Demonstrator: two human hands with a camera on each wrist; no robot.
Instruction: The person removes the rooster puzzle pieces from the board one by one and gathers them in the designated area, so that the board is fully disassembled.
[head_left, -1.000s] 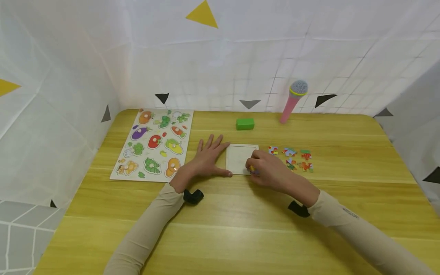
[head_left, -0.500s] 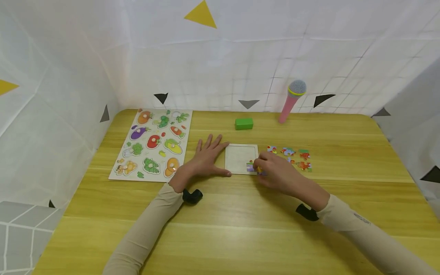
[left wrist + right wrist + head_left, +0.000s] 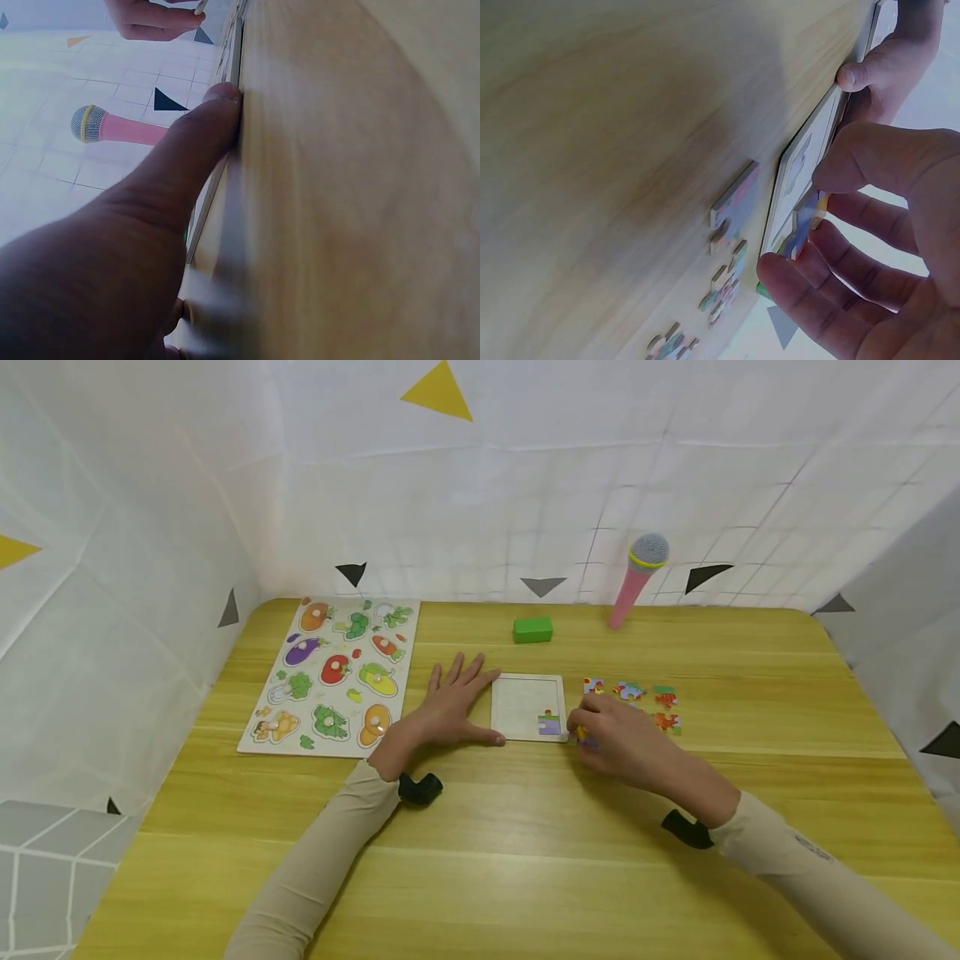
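A small square puzzle tray (image 3: pixel 516 703) lies on the wooden table, with one lilac and green puzzle piece (image 3: pixel 550 725) in its lower right part. My left hand (image 3: pixel 448 710) is spread flat at the tray's left side, thumb and index fingertips right at its edge. Just past the tray's right edge, my right hand (image 3: pixel 618 739) pinches another jigsaw piece (image 3: pixel 804 223) between thumb and fingertips. In the right wrist view that piece shows blue with a yellow part, raised over the table. Several loose jigsaw pieces (image 3: pixel 664 697) lie right of the tray, some partly hidden behind the right hand.
On the left lies a vegetable peg puzzle board (image 3: pixel 356 693). Behind the tray sits a green block (image 3: pixel 532 630), and a pink toy microphone (image 3: pixel 633 581) stands at the back right. White patterned cloth (image 3: pixel 465 510) hangs along the table's back edge.
The right hand has drawn back rightward from over the tray, pinching a jigsaw piece, which uncovers the piece in the tray's lower right part. The left hand stays in place.
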